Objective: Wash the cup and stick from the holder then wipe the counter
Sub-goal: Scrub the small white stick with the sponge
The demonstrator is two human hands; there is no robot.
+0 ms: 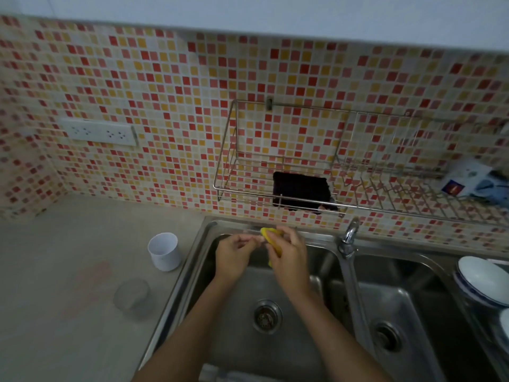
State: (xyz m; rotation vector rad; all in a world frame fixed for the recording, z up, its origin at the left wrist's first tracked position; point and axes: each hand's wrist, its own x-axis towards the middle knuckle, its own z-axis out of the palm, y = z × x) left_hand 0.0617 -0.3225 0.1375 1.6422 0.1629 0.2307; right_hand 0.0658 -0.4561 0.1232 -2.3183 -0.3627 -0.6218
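Note:
Both my hands are over the left basin of the steel sink (pixel 192 260). My right hand (pixel 289 257) grips a yellow sponge (pixel 271 235). My left hand (pixel 234 255) pinches a thin pale stick (pixel 254 239) whose far end meets the sponge. A white cup (pixel 164 255) stands upright on the counter (pixel 68 271) just left of the sink. A reddish smear (pixel 91 282) marks the counter in front of the cup.
A clear glass lid or bowl (pixel 132 297) lies on the counter near the sink. The faucet (pixel 349 238) stands between the two basins. A wire rack (pixel 275 161) on the tiled wall holds a dark cloth (pixel 301 193). White bowls (pixel 484 282) sit at the right.

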